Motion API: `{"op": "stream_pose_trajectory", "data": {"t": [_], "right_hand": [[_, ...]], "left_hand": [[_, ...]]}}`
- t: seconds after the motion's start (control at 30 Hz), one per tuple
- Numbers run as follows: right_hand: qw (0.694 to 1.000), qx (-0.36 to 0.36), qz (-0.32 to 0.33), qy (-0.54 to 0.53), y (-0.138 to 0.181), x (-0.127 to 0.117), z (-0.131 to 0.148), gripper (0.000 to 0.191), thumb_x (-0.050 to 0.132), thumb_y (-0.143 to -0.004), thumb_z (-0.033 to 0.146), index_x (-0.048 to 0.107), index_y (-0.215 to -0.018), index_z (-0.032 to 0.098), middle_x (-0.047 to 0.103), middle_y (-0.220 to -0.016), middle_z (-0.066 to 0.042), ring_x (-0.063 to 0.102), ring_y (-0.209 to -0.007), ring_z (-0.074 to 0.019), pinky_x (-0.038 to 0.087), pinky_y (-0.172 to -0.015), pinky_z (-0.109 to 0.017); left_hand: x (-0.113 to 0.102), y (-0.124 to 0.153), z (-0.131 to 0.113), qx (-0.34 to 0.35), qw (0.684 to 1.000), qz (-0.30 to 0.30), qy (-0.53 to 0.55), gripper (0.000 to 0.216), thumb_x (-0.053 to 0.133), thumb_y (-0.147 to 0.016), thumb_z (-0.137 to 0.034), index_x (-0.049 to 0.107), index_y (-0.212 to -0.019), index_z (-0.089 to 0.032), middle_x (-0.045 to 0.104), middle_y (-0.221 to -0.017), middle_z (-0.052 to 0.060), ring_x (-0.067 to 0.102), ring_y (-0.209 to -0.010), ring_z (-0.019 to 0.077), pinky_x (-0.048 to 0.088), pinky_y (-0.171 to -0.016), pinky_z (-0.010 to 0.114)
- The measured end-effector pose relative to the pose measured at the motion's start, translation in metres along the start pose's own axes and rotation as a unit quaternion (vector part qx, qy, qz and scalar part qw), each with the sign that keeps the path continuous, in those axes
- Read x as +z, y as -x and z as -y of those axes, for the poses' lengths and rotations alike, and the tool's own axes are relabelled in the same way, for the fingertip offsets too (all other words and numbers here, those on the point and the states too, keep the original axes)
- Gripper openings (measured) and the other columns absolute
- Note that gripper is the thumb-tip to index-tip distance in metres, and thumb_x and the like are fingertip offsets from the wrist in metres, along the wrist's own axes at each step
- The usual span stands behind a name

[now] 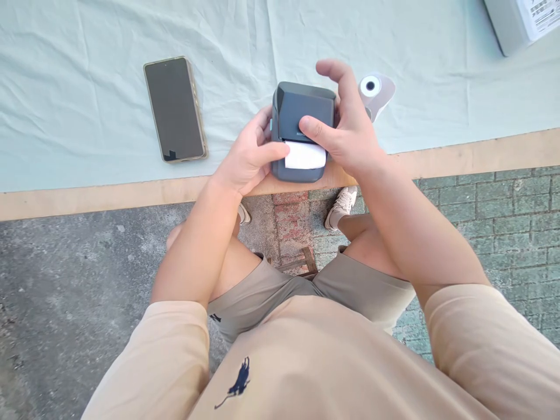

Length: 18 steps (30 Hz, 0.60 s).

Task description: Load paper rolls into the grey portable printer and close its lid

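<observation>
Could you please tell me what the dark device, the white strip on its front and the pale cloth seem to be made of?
Dark device: probably hard plastic, satin, judging by its smooth surface and soft sheen. White strip: likely matt paper, perhaps film, as it looks thin and plain. Pale cloth: fabric, matt, given its creases and folds; the fibre is unclear.

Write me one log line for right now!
left hand: thumb at white paper; right hand: thumb on dark device; phone: on cloth; white roll: right of device
</observation>
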State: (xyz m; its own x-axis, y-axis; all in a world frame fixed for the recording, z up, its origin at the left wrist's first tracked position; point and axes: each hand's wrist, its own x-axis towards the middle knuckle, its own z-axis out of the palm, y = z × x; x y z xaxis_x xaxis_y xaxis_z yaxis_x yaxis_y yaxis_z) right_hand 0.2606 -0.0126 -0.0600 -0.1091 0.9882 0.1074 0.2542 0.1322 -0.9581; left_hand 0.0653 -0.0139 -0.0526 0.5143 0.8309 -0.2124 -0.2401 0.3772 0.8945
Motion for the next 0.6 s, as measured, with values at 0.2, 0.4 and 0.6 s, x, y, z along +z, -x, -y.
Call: {"op": "stream_pose_trajectory", "data": {"t": [0.2, 0.4, 0.6], "right_hand": [[0.999, 0.003, -0.003, -0.052, 0.0, 0.002, -0.005, 0.086, 0.086, -0.066, 0.072, 0.042, -0.13, 0.035, 0.069, -0.099, 0.001, 0.07, -0.09, -0.023, 0.055, -0.074, -0.035], [0.999, 0.021, -0.01, -0.025, 0.004, 0.0, -0.005, 0.062, 0.076, -0.083, 0.055, 0.042, -0.131, 0.036, 0.068, -0.105, 0.0, 0.07, -0.098, -0.0223, 0.057, -0.084, -0.036], [0.999, -0.028, 0.019, 0.01, 0.009, -0.004, -0.007, 0.066, 0.064, -0.082, 0.041, 0.036, -0.141, 0.033, 0.067, -0.127, -0.005, 0.07, -0.106, -0.0232, 0.061, -0.087, -0.039]], "left_hand": [[0.003, -0.005, 0.001, -0.001, 0.998, -0.017, 0.055, 0.03, 0.057, -0.091, -0.044, 0.068, -0.111, -0.024, 0.076, -0.11, 0.003, 0.056, -0.142, 0.0385, 0.057, -0.11, 0.048], [-0.004, -0.006, -0.001, -0.02, 0.998, -0.022, 0.049, 0.03, 0.066, -0.087, -0.033, 0.068, -0.116, -0.03, 0.076, -0.108, -0.001, 0.054, -0.142, 0.0332, 0.048, -0.119, 0.047], [-0.009, -0.007, -0.003, -0.033, 0.995, -0.017, 0.096, 0.034, 0.07, -0.087, -0.026, 0.067, -0.121, -0.027, 0.075, -0.105, -0.001, 0.048, -0.148, 0.0325, 0.042, -0.125, 0.049]]}}
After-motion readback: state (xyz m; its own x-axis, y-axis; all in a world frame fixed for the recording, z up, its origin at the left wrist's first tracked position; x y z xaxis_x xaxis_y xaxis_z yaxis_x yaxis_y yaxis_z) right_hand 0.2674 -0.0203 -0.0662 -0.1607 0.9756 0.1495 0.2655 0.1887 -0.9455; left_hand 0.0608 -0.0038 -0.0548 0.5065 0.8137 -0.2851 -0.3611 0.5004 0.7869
